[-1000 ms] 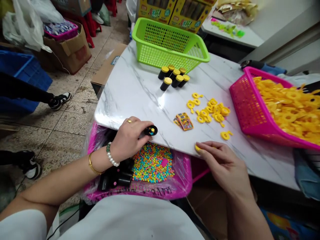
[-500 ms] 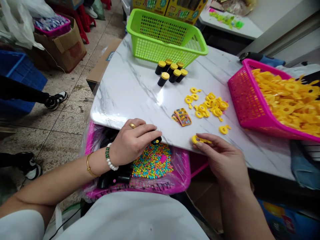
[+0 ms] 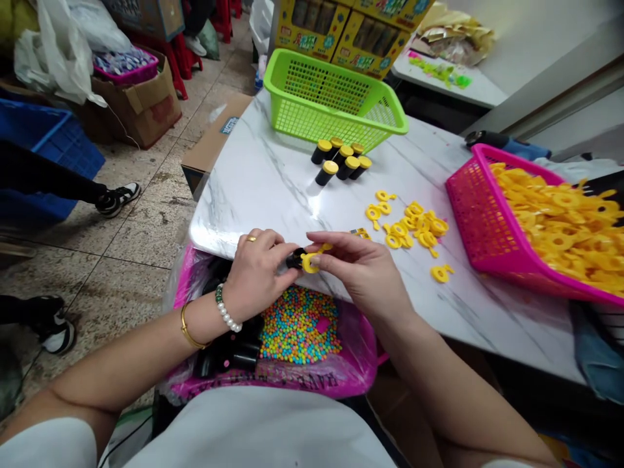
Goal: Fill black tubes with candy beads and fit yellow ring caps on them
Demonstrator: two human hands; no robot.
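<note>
My left hand [image 3: 260,270] is wrapped round a small black tube [image 3: 295,258], only its end showing past the fingers. In my right hand [image 3: 363,273] a yellow plastic ring piece [image 3: 309,262] is pinched between thumb and fingers, right at the end of the tube. Whether the two touch cannot be made out. Below both hands, a pink plastic-lined tub [image 3: 363,380] holds colourful candy beads [image 3: 299,331] and black tubes [image 3: 244,356]. Small printed cards [image 3: 361,233] are mostly hidden behind my right hand.
Loose yellow ring pieces [image 3: 418,224] lie on the marble-patterned table [image 3: 253,188]. Several yellow-capped black tubes [image 3: 327,171] stand before a green basket [image 3: 336,117]. At right is a pink basket [image 3: 461,214] full of yellow pieces. Another person's leg [image 3: 53,175] is at left.
My right hand has moved left with the yellow ring piece, bringing it to the end of the black tube. My left hand has turned so the tube's end faces right.
</note>
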